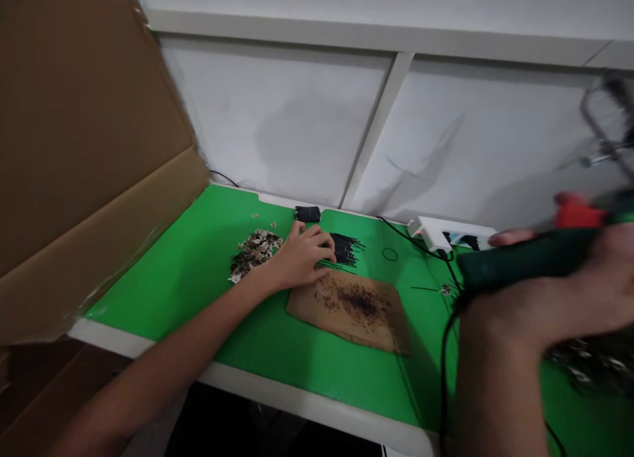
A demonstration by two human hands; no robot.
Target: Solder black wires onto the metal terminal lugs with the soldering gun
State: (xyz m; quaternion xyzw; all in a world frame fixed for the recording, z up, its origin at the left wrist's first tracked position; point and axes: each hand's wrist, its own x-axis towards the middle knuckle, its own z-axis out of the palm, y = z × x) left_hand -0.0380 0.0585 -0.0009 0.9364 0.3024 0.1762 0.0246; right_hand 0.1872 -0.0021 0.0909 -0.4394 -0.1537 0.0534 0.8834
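Note:
My left hand (306, 255) reaches over the green work surface (173, 272), fingers curved and apart at the left end of a bunch of thin black rods (347, 247). Its thumb side is partly hidden, and I see nothing held in it. Beside its wrist lies a pile of small pale and dark pieces (253, 252). My right hand (525, 305) is wrapped around the dark green handle of a corded tool (525, 259) with a red part, blurred and cut off by the frame. A scorched brown cardboard piece (347, 312) lies just in front of my left hand.
A small black bundle (308, 214) sits at the back by the white wall. A white power strip (465, 234) with a plugged-in adapter and black cable (448, 351) lies to the right. Tall cardboard (99, 153) stands on the left. More small pieces (594, 364) lie at the right.

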